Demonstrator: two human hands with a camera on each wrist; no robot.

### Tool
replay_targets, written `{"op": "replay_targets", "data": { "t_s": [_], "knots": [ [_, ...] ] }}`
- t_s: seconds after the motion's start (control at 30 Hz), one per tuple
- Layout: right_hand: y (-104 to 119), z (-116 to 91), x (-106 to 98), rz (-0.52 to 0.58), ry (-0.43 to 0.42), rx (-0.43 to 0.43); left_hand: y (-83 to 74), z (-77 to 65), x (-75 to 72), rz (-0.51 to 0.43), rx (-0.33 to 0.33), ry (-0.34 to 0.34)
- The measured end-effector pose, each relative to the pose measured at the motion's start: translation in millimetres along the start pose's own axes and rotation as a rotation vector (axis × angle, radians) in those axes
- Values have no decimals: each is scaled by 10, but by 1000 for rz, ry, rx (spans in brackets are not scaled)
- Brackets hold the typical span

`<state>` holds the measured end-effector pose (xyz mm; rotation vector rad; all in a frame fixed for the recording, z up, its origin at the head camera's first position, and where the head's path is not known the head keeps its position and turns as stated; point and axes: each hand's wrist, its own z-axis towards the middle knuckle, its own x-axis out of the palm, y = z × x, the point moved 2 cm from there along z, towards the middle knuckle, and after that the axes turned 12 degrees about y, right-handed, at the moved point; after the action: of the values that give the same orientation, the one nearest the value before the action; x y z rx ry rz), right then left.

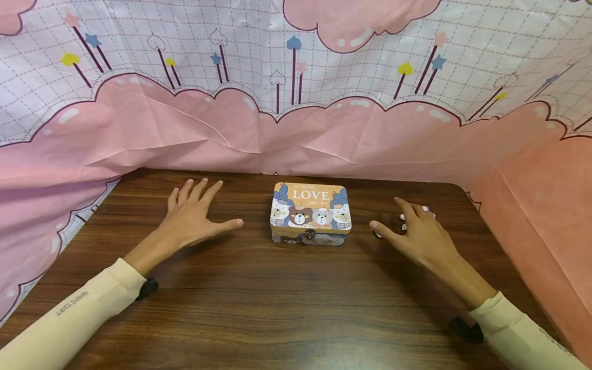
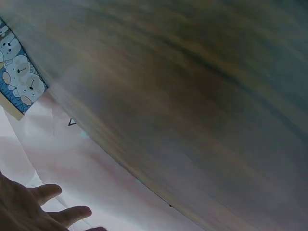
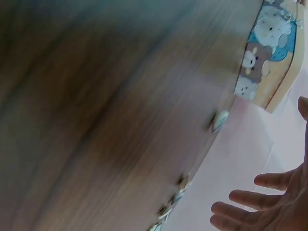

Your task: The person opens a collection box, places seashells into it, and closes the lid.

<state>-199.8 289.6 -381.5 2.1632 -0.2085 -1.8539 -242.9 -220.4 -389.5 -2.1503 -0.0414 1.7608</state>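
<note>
A small tin box with cartoon bears and the word LOVE on its closed lid sits at the middle of the table, a clasp on its front. To its left, my left hand hovers with fingers spread, holding nothing. On the other side, my right hand is held over several small whitish pieces, its fingers extended and apart from the box. That hand partly hides the pieces. In the right wrist view, one pale piece lies near the box and others form a loose row.
The dark wood table ends at the back against a pink and white patterned cloth. More pink cloth hangs along the right side. Each wrist wears a black strap beside a cream sleeve.
</note>
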Motion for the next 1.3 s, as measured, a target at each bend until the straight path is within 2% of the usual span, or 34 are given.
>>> {"op": "replay_targets", "data": {
  "t_s": [0.2, 0.63, 0.8, 1.0, 1.3],
  "knots": [
    [137, -56, 38, 48, 44, -17, -59, 24, 20, -24, 20, 4],
    [381, -107, 173, 173, 33, -178, -247, 87, 62, -58, 82, -21],
    [451, -119, 201, 207, 65, -207, -332, 110, 95, -83, 91, 7],
    [532, -129, 241, 257, 109, -219, -454, 143, 117, -95, 121, 6],
    [668, -120, 326, 311, 161, -288, -623, 179, 130, -117, 198, 0]
  ]
}}
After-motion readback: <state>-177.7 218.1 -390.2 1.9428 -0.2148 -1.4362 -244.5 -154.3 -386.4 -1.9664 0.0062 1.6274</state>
